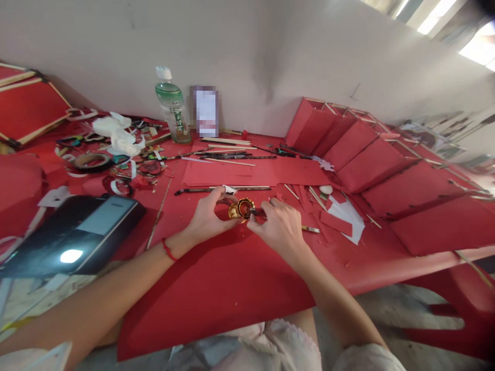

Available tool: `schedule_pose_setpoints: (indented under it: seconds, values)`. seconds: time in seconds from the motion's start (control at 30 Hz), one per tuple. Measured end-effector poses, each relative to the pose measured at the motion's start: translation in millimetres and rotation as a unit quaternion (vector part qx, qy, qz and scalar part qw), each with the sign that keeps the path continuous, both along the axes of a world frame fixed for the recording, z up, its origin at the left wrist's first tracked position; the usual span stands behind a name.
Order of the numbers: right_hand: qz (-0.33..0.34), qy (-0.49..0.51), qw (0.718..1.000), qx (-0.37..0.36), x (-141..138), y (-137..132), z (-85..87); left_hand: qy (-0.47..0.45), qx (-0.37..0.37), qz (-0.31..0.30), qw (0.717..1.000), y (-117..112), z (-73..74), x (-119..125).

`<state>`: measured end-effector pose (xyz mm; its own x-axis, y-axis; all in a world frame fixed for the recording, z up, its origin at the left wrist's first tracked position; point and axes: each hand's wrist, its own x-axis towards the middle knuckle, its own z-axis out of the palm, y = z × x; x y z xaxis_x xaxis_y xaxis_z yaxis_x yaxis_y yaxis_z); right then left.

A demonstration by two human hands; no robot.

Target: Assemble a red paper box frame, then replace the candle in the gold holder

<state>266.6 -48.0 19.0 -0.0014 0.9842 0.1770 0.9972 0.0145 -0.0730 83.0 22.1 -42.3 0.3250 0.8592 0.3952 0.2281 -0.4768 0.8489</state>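
My left hand (pixel 208 214) is closed around a small shiny gold cup (pixel 233 211) with a scalloped rim, tilted so that its mouth faces right and towards me. Something white (pixel 229 189) shows at the fingertips of that hand. In my right hand (pixel 281 221) the fingers pinch a slim dark stick-like tool (pixel 253 212), and its tip is at the mouth of the cup. A light-coloured stick end (pixel 310 229) shows to the right of this hand; I cannot tell whether it belongs to the same tool. Both hands are just above the red table.
Behind my hands lie thin sticks (pixel 228 149) and red card strips (pixel 232 174). A bottle (pixel 174 111) and a phone (pixel 206 111) stand by the wall. Tape rolls (pixel 92 162) and scraps are left, near a black box (pixel 112 221). Red-covered frames (pixel 417 190) stand right.
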Motion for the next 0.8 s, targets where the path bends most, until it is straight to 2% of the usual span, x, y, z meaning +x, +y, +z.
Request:
schedule_pose_setpoints:
  seconds: [0.3, 0.43, 0.6, 0.8]
  values:
    - [0.003, 0.012, 1.000, 0.013, 0, -1, 0.2, -0.008, 0.009, -0.003, 1.000, 0, 0.3, 0]
    - [0.000, 0.043, 0.998, 0.042, 7, 1, -2.8, -0.014, 0.010, -0.009, 1.000, 1, -1.0, -1]
    - [-0.011, 0.200, 0.979, 0.032, 27, 7, -4.9, -0.032, 0.012, -0.007, 0.999, 4, -4.8, -1]
    - [0.027, 0.392, 0.919, -0.031, 39, 15, -10.6, -0.032, -0.002, 0.002, 0.999, 6, -5.0, 0]
